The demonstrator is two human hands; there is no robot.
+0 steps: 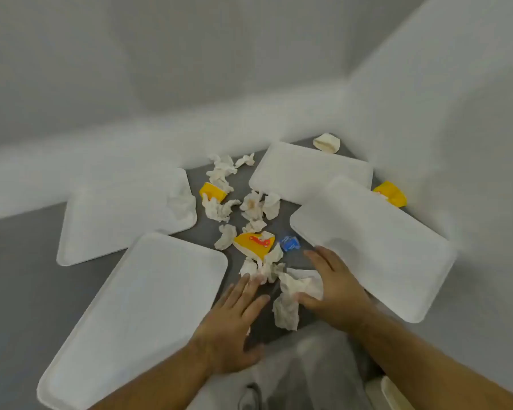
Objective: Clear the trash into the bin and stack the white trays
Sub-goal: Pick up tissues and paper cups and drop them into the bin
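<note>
Grey counter [18, 261] tucked into a white corner, with four white trays fanned around a pile of trash. Near-left tray [137, 315] runs toward the bottom edge, far-left tray [116, 214] sits behind it with a crumpled napkin [182, 199] on its right end. Far-right tray [308, 173] lies by the back wall, and the near-right tray [376, 247] overlaps its front corner.

The trash sits between the trays: lots of scrunched napkins, a yellow wrapper [212, 192] up by the far ones, a bigger yellow wrapper with red print [253, 244] in the middle, and a small blue packet [290, 243] just beside it. Another yellow wrapper [391, 193] peeks out behind the right trays, and a crumpled paper cup [326, 142] sits in the far corner.

Left hand [234, 327] is flat with fingers spread, fingertips touching the napkin clump [261, 269] below the big wrapper, gripping nothing. Right hand [335, 288] is curled around a wad of napkin [301, 284], thumb pressed on it, its back just beside the near-right tray edge. More napkin [286, 313] lies between the hands. No bin that I can make out.
</note>
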